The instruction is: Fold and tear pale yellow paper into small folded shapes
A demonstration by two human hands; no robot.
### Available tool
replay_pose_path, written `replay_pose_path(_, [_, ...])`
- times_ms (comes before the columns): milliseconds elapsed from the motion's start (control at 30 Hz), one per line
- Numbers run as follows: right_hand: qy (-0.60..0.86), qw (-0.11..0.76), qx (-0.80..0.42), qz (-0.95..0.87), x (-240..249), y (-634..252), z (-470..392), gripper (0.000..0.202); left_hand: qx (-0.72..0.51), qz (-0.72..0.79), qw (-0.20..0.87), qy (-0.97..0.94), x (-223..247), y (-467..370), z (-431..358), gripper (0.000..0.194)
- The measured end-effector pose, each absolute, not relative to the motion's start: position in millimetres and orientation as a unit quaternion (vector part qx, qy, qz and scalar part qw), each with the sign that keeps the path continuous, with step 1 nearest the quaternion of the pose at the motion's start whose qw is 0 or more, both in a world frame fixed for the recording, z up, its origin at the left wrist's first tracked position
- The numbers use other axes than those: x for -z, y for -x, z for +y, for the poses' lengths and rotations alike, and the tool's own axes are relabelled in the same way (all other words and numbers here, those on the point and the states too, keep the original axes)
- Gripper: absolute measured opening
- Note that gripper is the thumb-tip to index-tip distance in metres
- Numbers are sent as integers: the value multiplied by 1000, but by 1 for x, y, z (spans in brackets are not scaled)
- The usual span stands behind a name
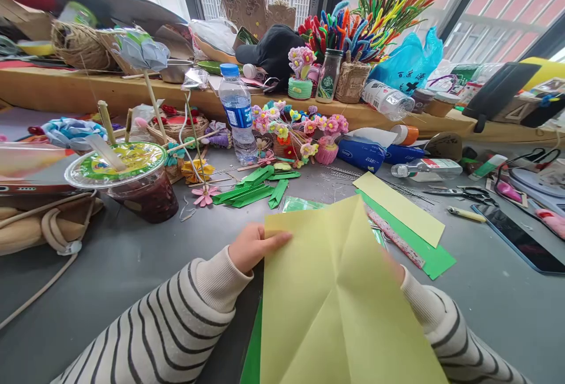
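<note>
Left hand (pixel 252 249): in the head view, you are pinching the creased yellow paper (pixel 309 313) by its upper left edge, thumb lying on top.
Right hand (pixel 399 271): it is mostly hiding behind the paper's right edge; its grip cannot be told.
Yellow paper: it is sitting between your hands, partly covering a green sheet (pixel 252 357).

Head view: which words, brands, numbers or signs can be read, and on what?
"+" (dark cross sign): blue bag; its characters are too blurred.
Green round logo, lettering too small: glass bottle.
White lettering, too blurred: water bottle; blue packet.
Printing too small: drink cup lid; clear bottle lying on the ledge.
No text visible: yellow sheet.
</note>
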State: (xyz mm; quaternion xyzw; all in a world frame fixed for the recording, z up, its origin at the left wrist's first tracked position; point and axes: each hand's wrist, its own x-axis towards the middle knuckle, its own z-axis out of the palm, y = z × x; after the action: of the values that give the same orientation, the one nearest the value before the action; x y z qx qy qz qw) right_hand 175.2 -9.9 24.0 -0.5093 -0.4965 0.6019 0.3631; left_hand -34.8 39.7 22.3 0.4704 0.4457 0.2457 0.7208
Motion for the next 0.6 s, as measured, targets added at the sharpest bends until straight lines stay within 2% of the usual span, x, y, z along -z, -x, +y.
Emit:
replay_pose_path(167, [526,367,-579,-504,-17,-164,-13,28,-273,405,729,-480,-18,28,34,29])
replay_pose_path(400, [569,399,-514,-503,-16,-172,-11,27,-328,437,734,-403,-20,26,33,49])
replay_pose_path(600, [585,390,-500,-506,-17,-175,-10,27,-350,477,667,-454,-22,29,32,29])
